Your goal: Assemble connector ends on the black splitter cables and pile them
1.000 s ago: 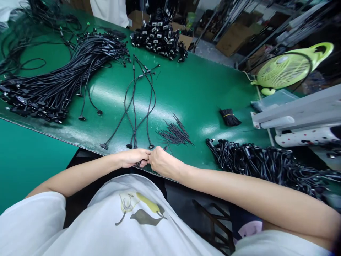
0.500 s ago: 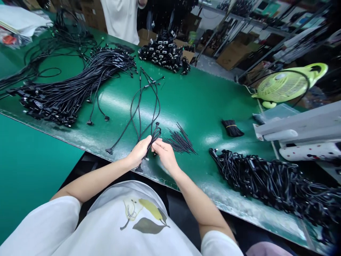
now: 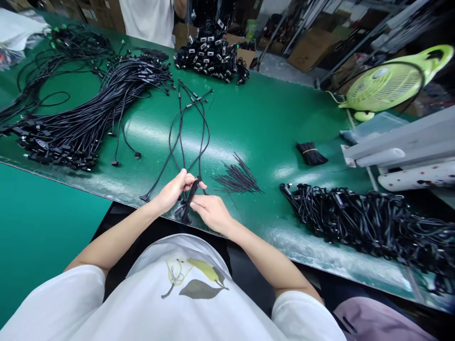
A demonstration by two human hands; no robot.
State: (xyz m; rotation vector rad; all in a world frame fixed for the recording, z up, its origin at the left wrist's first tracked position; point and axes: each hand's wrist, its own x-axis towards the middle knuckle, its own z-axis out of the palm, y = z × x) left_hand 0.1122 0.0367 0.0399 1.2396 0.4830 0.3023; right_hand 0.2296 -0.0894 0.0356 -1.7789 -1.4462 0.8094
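My left hand (image 3: 173,189) grips a folded black cable (image 3: 187,203) at the near edge of the green table (image 3: 270,118). My right hand (image 3: 210,210) pinches the same folded bundle from the right side. Both hands are closed on it. Just beyond them a few loose black cables (image 3: 185,128) lie stretched out across the table. A scatter of thin black wire ties (image 3: 236,179) lies to the right of my hands.
A big heap of uncoiled cables (image 3: 78,113) lies at the left, a pile of coiled cables (image 3: 362,222) at the right. A bound bunch of ties (image 3: 311,154), a pile of connectors (image 3: 209,52), a green fan (image 3: 387,85). A person in white (image 3: 149,19) stands behind the table.
My hands lifted from the table edge with one cable, looped it into a fold, and now hold it as a compact bundle nearer the edge.
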